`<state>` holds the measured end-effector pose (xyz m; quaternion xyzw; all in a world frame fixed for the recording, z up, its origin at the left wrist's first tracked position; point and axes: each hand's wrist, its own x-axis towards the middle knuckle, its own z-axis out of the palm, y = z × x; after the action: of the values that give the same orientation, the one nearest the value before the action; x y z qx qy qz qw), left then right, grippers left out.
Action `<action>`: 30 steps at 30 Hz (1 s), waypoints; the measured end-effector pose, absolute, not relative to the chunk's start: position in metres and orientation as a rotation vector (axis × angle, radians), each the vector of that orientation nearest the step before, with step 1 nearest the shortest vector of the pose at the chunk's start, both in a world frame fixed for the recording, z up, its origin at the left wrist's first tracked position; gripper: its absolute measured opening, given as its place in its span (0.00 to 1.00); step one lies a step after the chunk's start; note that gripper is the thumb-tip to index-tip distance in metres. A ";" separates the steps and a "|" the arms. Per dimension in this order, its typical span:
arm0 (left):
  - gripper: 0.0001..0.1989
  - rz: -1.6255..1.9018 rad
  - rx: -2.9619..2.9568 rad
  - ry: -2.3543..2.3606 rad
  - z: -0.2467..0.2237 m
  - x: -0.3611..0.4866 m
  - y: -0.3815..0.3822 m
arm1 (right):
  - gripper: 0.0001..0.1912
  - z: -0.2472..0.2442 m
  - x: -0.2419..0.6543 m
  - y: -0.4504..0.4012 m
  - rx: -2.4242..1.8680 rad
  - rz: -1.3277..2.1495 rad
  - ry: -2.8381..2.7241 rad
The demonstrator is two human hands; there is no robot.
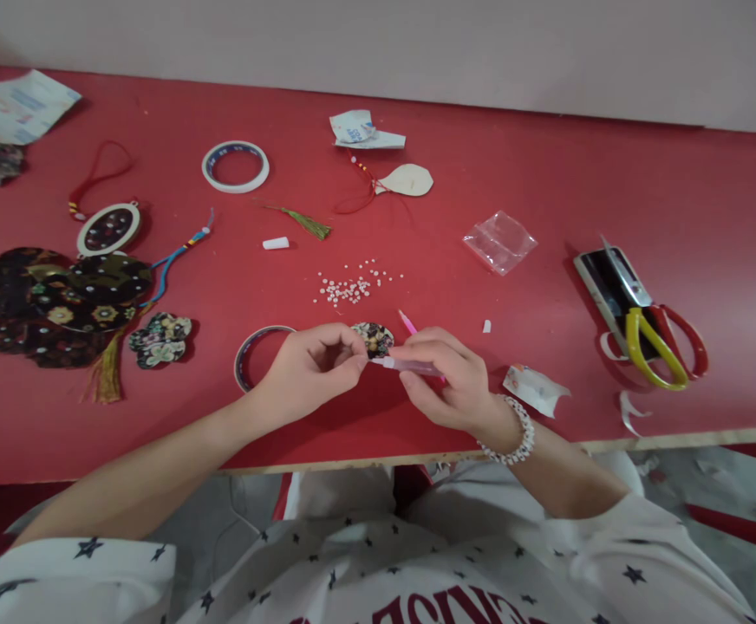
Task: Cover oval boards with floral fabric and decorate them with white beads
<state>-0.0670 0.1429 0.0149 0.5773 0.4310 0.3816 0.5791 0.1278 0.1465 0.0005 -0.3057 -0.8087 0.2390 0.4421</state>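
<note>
The star-print shirt [326, 563] lies nearest, with both forearms reaching out over the red table [547, 173]. The left hand [306, 368] has its fingers [352, 354] closed in a tight pinch on the edge of a small floral fabric disc [374, 338]. The right hand [446, 377] grips a slim pink-and-clear pen tool [407, 366], its tip close by the disc. Loose white beads [345, 289] lie just beyond; a slipping tip or brushing hand could scatter them, and a loosened pinch could drop the disc.
</note>
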 end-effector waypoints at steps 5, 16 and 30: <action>0.06 0.834 1.237 0.980 0.014 -0.068 0.143 | 0.11 0.004 0.128 0.146 -0.762 0.646 -1.988; 0.06 0.833 1.465 0.998 0.014 -0.073 0.141 | 0.09 0.002 0.129 0.148 -0.767 0.716 -1.972; 0.03 0.996 1.931 1.101 0.018 -0.070 0.139 | 0.09 -0.001 0.129 0.147 -0.770 0.759 -1.984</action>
<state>-0.0696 0.1393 0.0178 0.7440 0.4242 0.3836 0.3455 0.1291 0.1468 -0.0007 -0.3080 -0.7940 0.3038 0.4271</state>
